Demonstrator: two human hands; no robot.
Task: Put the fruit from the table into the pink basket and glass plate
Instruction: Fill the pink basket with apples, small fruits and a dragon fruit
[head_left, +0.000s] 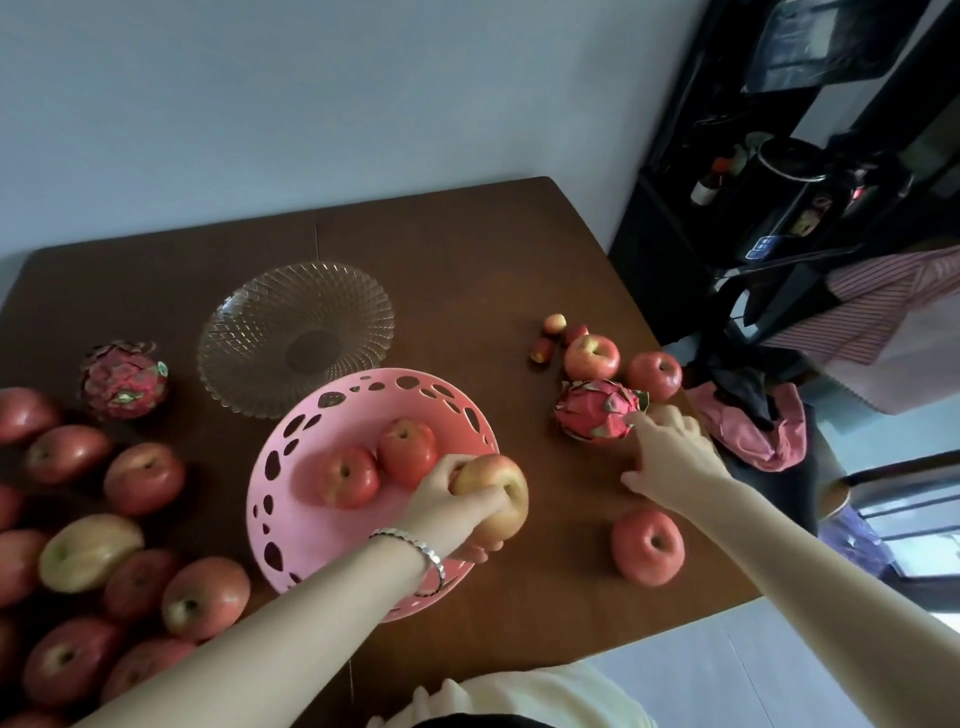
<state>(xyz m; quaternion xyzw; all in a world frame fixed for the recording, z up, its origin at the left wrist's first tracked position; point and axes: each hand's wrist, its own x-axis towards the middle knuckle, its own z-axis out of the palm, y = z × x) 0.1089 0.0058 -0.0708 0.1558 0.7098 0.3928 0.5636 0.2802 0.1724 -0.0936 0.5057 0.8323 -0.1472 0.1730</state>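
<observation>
The pink basket (291, 525) sits in the middle of the brown table (467, 249) with two red apples (349, 483) inside. My left hand (441, 512) grips a yellow-red apple (501, 491) over the basket's right side. Behind the basket stands the glass plate (244, 332), with nothing on it. My right hand (670, 457) is spread open, its fingertips touching a pink dragon fruit (592, 410) at the right. A second dragon fruit (123, 382) lies at the left.
Several apples (143, 478) crowd the table's left part. One apple (647, 545) lies near the front right edge, two more (592, 358) plus small red fruits (553, 325) behind the dragon fruit. A pink cloth (753, 441) and a dark shelf (779, 182) stand to the right.
</observation>
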